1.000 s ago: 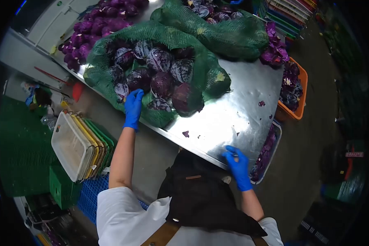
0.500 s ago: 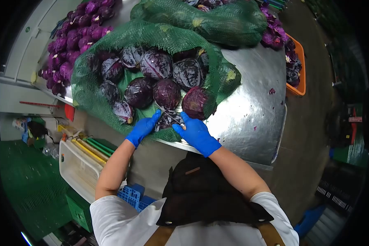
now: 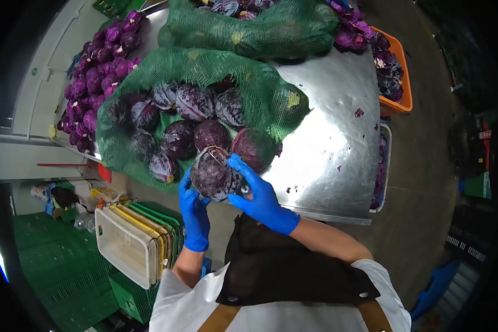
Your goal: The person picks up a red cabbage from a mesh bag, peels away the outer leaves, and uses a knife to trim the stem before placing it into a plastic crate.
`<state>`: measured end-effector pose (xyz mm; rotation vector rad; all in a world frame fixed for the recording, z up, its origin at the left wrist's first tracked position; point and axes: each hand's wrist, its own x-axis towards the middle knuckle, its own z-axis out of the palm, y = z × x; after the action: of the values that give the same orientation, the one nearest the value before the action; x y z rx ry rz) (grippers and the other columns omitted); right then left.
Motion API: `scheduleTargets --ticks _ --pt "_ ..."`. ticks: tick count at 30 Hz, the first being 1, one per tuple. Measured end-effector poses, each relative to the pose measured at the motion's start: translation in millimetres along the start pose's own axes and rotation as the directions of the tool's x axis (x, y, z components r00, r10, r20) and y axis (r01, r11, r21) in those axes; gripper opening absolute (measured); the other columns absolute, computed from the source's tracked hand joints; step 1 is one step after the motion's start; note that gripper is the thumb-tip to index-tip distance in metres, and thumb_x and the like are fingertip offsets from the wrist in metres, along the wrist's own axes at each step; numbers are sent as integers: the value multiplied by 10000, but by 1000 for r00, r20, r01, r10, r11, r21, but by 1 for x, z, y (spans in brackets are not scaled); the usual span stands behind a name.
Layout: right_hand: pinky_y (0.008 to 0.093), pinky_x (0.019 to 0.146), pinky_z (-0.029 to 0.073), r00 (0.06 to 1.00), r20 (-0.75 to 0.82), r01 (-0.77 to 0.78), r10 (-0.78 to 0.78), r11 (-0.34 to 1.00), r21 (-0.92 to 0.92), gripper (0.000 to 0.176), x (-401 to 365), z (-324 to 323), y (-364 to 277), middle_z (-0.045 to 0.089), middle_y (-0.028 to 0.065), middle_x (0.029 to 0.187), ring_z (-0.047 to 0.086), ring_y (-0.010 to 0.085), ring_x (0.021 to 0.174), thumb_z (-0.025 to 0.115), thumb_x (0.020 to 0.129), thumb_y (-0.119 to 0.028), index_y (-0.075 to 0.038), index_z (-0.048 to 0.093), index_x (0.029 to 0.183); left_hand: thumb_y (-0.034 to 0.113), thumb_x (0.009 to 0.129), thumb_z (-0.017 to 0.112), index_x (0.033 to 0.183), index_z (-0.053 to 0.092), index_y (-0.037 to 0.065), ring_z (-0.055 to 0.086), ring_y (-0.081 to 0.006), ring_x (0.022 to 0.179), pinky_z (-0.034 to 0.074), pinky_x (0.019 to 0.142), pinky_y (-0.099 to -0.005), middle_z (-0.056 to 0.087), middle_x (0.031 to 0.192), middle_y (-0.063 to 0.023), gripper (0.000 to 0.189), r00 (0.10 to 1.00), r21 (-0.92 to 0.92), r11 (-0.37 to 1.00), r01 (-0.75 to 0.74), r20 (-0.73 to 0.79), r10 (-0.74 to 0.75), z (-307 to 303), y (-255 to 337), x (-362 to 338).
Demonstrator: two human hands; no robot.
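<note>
A red cabbage (image 3: 210, 176) is raised at the near edge of the table, in front of an opened green mesh bag (image 3: 265, 83). My left hand (image 3: 196, 218), in a blue glove, cups its left and lower side. My right hand (image 3: 264, 202), also gloved, is closed around the handle of a small knife (image 3: 247, 192) at the cabbage's right side. Most of the knife's blade is hidden or hard to make out. Other dark cabbages (image 3: 178, 140) lie in the bag's mouth just beyond my hands, some with whitish bloom on their leaves.
Peeled purple cabbages (image 3: 97, 80) are heaped at the far left of the metal table (image 3: 337, 149). Another filled mesh bag (image 3: 249, 36) lies behind. An orange crate (image 3: 406, 83) of leaves stands right, above a white bin (image 3: 385, 166). Stacked plastic crates (image 3: 124, 243) stand lower left.
The near cabbage has been lifted out of the bag's mouth towards me. My left hand has moved lower and around its side; my right hand with the knife has stayed at its right.
</note>
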<state>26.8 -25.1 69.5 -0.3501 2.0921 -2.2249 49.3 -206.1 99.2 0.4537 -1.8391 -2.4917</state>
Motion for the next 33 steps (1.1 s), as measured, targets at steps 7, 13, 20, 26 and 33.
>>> scheduleTargets --ticks 7,13,20,26,33 --pt "193 706 453 885 -388 -186 259 959 215 690 -56 -91 -35 550 37 1339 487 33 732 756 804 -67 -16 439 1415 288 742 808 1480 308 43 364 -270 1384 334 1123 -415 339 1521 -138 925 963 32 991 -133 242 121 113 -30 -5" --pt "174 514 387 679 -619 -251 395 917 310 623 -124 -136 32 563 48 1294 422 -15 577 745 824 -56 -13 457 1374 244 637 897 1468 306 15 421 -288 1321 377 1085 -389 385 1441 -174 1046 815 358 889 -287 578 30 192 -110 17" --pt "381 920 500 710 -704 -317 -8 889 -330 425 -153 -183 66 641 149 1123 616 277 1118 663 894 -104 -29 502 1280 143 638 891 1415 379 22 484 -250 1236 400 1076 -367 457 1342 -143 938 713 498 727 -474 701 -16 205 -160 40" --pt "480 637 483 765 -545 -593 343 707 -385 226 -138 -201 53 635 227 788 640 407 729 525 961 -233 -53 514 1096 78 659 868 1417 395 39 509 -232 1212 428 1054 -361 489 1328 -123 894 722 534 792 -296 668 -180 211 -163 53" --pt "519 647 492 721 -466 -689 514 610 -393 208 -125 -206 27 611 252 787 622 430 716 516 941 -204 -2 499 984 147 609 906 1403 420 36 464 -269 1260 390 1089 -367 430 1375 -142 938 737 558 793 -244 638 -222 217 -156 51"
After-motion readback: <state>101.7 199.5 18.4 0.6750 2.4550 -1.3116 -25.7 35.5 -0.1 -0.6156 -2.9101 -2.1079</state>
